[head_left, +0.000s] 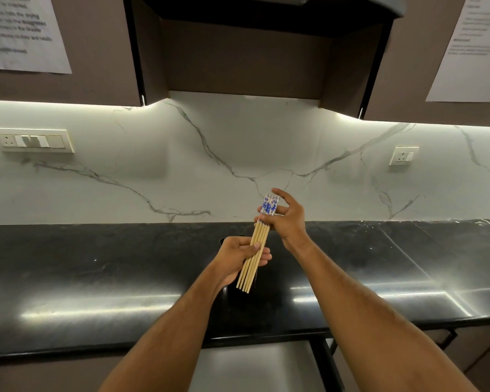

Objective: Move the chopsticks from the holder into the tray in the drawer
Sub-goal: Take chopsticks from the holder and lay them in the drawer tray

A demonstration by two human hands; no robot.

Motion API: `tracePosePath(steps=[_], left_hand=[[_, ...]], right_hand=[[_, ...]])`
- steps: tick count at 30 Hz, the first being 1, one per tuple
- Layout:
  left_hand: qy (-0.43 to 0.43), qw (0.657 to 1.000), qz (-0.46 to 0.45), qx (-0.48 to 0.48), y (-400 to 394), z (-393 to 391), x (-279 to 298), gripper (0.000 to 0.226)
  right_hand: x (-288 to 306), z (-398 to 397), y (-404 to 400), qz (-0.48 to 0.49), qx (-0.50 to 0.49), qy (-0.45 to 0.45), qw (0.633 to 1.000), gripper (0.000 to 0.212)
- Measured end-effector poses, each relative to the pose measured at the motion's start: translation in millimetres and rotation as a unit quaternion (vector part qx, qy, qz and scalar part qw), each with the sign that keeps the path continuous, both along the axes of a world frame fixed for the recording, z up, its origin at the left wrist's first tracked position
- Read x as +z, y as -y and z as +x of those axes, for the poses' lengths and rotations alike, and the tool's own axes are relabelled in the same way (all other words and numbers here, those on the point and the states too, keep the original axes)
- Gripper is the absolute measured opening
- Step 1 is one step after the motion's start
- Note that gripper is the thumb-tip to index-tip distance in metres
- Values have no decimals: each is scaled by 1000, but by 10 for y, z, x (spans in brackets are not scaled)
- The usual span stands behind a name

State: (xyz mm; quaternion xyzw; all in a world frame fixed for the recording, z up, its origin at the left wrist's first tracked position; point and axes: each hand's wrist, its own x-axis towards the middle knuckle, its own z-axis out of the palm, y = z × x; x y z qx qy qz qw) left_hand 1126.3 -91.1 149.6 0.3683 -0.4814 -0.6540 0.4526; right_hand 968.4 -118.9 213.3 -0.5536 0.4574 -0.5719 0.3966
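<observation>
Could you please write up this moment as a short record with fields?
setting: kitchen counter, black and glossy, marble wall behind
chopsticks: one bundle, wooden, blue-patterned tops, held in the air over the counter
left hand: grips the lower half of the bundle
right hand: pinches the patterned upper end
holder: dark cup on the counter, mostly hidden behind the left hand
drawer: open below the counter edge; tray not discernible
task stage: chopsticks out of the holder, not yet in the drawer

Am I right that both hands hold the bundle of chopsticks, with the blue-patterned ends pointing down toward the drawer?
Not quite. In the head view the left hand and right hand do hold the chopsticks, but the blue-patterned ends point up toward the backsplash.
</observation>
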Motion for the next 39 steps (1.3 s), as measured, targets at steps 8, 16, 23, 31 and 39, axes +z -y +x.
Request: tracePosePath(steps=[8, 16, 23, 31, 39], left_hand=[[73, 997, -2, -5, -303, -2, -80, 26], [162, 986, -28, 13, -605, -33, -96, 22], [267, 959, -59, 79, -991, -257, -236, 27], [539, 834, -91, 79, -1429, -315, -538, 18], [702, 692, -168, -20, -1680, -286, -952, 16]], right_hand=[[-120, -11, -322, 11, -39, 58, 997, 72], [-249, -124, -615, 42, -11, 111, 993, 68], [-472, -413, -917, 47, -6, 7, 999, 83], [-836, -678, -1458, -198, 40, -460, 865, 60], [-1362, -446, -1839, -56, 157, -698, 696, 11]])
